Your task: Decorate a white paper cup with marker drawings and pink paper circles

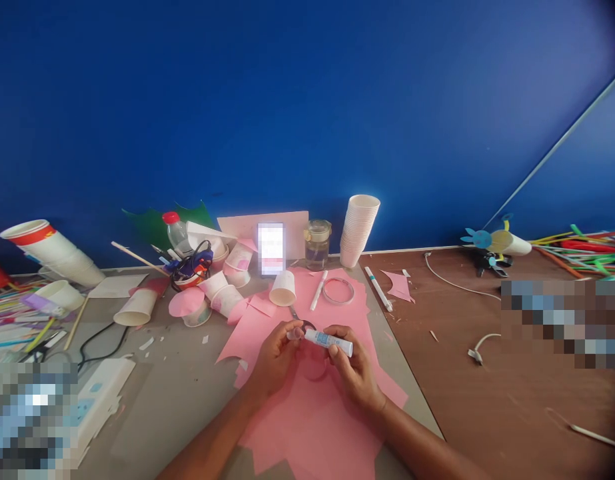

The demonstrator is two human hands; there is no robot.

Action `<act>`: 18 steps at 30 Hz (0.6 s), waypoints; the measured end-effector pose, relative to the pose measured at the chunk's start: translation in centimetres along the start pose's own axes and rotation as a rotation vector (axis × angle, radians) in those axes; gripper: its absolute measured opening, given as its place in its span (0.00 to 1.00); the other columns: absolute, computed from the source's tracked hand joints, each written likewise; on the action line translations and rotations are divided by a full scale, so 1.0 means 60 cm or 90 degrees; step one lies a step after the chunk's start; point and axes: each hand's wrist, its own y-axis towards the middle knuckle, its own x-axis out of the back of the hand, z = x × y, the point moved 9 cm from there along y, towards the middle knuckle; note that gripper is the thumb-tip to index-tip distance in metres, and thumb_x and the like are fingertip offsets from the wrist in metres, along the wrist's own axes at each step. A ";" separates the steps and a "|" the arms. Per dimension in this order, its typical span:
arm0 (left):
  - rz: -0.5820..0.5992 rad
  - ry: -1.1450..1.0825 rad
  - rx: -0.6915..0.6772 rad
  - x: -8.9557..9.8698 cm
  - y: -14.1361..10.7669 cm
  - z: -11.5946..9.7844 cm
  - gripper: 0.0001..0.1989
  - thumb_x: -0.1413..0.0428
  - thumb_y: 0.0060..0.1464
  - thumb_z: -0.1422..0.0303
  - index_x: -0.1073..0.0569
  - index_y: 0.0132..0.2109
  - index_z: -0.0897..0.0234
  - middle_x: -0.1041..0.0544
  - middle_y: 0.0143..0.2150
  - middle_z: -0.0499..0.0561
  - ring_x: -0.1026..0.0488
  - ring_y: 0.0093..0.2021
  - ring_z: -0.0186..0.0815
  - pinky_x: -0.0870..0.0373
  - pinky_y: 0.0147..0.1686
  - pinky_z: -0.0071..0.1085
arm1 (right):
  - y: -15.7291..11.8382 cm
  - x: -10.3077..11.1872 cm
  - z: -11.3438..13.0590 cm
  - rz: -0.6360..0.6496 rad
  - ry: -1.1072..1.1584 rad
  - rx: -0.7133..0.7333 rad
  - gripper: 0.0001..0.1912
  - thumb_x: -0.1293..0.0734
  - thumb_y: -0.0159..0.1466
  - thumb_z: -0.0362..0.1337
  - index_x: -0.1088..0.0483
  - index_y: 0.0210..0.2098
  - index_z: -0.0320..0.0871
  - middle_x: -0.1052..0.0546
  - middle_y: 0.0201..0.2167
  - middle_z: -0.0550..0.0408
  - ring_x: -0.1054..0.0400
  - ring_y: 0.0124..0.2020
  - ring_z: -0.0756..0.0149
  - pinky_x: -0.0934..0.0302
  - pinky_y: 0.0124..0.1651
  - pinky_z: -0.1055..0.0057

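Over the pink paper (317, 413), my right hand (354, 363) is closed around a white glue stick (329, 341) with a blue label, held nearly level. My left hand (277, 357) is pinched at the stick's left end; a small pinkish piece shows at its fingertips, too unclear to name. Just behind the hands, a pair of scissors (294, 312) lies partly hidden. A white paper cup (282, 289) rests tilted on the paper's far part. To its right are a white marker (319, 291) and a round ring (338, 291).
A tall stack of paper cups (360, 230) and a glass jar (317, 245) stand near the blue wall, beside a lit phone (271, 249). Pink-covered cups (227, 297) crowd the left. A power strip (100, 403) lies front left; a white cable (457, 283) crosses the brown table.
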 end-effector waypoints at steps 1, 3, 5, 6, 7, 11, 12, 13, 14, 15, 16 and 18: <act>0.002 0.010 -0.018 0.000 0.000 -0.003 0.12 0.48 0.57 0.63 0.29 0.47 0.60 0.28 0.39 0.50 0.31 0.37 0.34 0.33 0.38 0.30 | 0.001 0.000 0.000 -0.001 0.004 -0.004 0.11 0.41 0.66 0.43 0.34 0.40 0.42 0.30 0.26 0.56 0.37 0.24 0.68 0.40 0.27 0.72; 0.007 0.029 -0.053 -0.002 -0.001 -0.010 0.11 0.48 0.57 0.65 0.28 0.46 0.60 0.28 0.40 0.50 0.31 0.39 0.35 0.34 0.39 0.30 | 0.002 -0.001 0.002 0.004 0.000 -0.007 0.12 0.41 0.65 0.44 0.34 0.39 0.42 0.32 0.25 0.57 0.38 0.23 0.69 0.41 0.26 0.72; 0.011 0.048 -0.075 -0.004 -0.004 -0.013 0.11 0.49 0.57 0.66 0.28 0.47 0.59 0.28 0.41 0.51 0.31 0.40 0.36 0.34 0.40 0.31 | 0.002 -0.002 0.003 0.007 -0.009 -0.006 0.12 0.41 0.65 0.44 0.34 0.38 0.42 0.32 0.25 0.57 0.39 0.23 0.69 0.41 0.26 0.72; 0.014 0.057 -0.082 -0.005 -0.005 -0.014 0.11 0.49 0.57 0.66 0.28 0.47 0.59 0.28 0.41 0.51 0.30 0.40 0.37 0.34 0.40 0.31 | 0.002 -0.003 0.003 0.010 -0.013 -0.008 0.12 0.41 0.65 0.44 0.34 0.38 0.42 0.32 0.25 0.56 0.39 0.24 0.69 0.41 0.26 0.72; 0.018 0.067 -0.089 -0.006 -0.006 -0.015 0.12 0.50 0.58 0.66 0.29 0.48 0.59 0.28 0.42 0.51 0.30 0.40 0.37 0.34 0.40 0.31 | 0.001 -0.003 0.003 0.011 -0.015 -0.009 0.13 0.41 0.64 0.45 0.34 0.39 0.42 0.32 0.25 0.56 0.38 0.24 0.68 0.41 0.26 0.72; 0.037 0.091 -0.114 -0.013 -0.010 -0.019 0.12 0.51 0.59 0.68 0.29 0.49 0.58 0.28 0.42 0.52 0.31 0.40 0.37 0.34 0.40 0.32 | 0.000 -0.006 -0.002 0.023 -0.009 -0.018 0.12 0.41 0.65 0.44 0.34 0.39 0.42 0.31 0.26 0.56 0.38 0.24 0.68 0.41 0.26 0.72; 0.038 0.091 -0.117 -0.014 -0.011 -0.019 0.12 0.52 0.59 0.68 0.30 0.49 0.58 0.29 0.42 0.52 0.31 0.40 0.37 0.34 0.40 0.32 | 0.000 -0.008 -0.003 0.028 -0.007 -0.019 0.12 0.41 0.65 0.44 0.34 0.39 0.42 0.31 0.25 0.55 0.38 0.24 0.68 0.42 0.26 0.72; 0.039 0.090 -0.118 -0.014 -0.011 -0.020 0.12 0.52 0.59 0.68 0.30 0.49 0.58 0.29 0.42 0.52 0.31 0.40 0.37 0.34 0.40 0.32 | 0.000 -0.009 -0.003 0.034 -0.006 -0.018 0.12 0.41 0.65 0.44 0.34 0.39 0.42 0.31 0.25 0.55 0.38 0.24 0.68 0.41 0.26 0.72; 0.039 0.088 -0.119 -0.015 -0.012 -0.020 0.12 0.52 0.59 0.68 0.30 0.49 0.58 0.29 0.42 0.52 0.31 0.40 0.37 0.34 0.40 0.32 | 0.000 -0.011 -0.003 0.039 -0.006 -0.016 0.12 0.41 0.65 0.44 0.34 0.39 0.42 0.31 0.25 0.55 0.38 0.25 0.68 0.41 0.26 0.72; 0.038 0.088 -0.119 -0.015 -0.012 -0.020 0.12 0.51 0.59 0.68 0.30 0.49 0.58 0.29 0.42 0.52 0.31 0.40 0.37 0.34 0.40 0.32 | 0.000 -0.011 -0.003 0.041 -0.006 -0.013 0.12 0.41 0.65 0.44 0.34 0.39 0.42 0.31 0.25 0.55 0.38 0.25 0.68 0.41 0.26 0.72; 0.037 0.089 -0.119 -0.015 -0.012 -0.020 0.12 0.52 0.59 0.68 0.30 0.49 0.58 0.29 0.41 0.52 0.31 0.40 0.37 0.34 0.40 0.32 | 0.000 -0.012 -0.003 0.043 -0.004 -0.011 0.12 0.41 0.65 0.43 0.34 0.39 0.42 0.31 0.26 0.55 0.38 0.25 0.68 0.41 0.26 0.72; 0.037 0.093 -0.121 -0.016 -0.013 -0.021 0.12 0.52 0.59 0.68 0.30 0.49 0.58 0.29 0.41 0.52 0.31 0.40 0.37 0.34 0.40 0.32 | -0.001 -0.013 -0.002 0.048 0.003 -0.008 0.11 0.41 0.65 0.43 0.34 0.39 0.42 0.31 0.26 0.55 0.38 0.25 0.68 0.41 0.27 0.72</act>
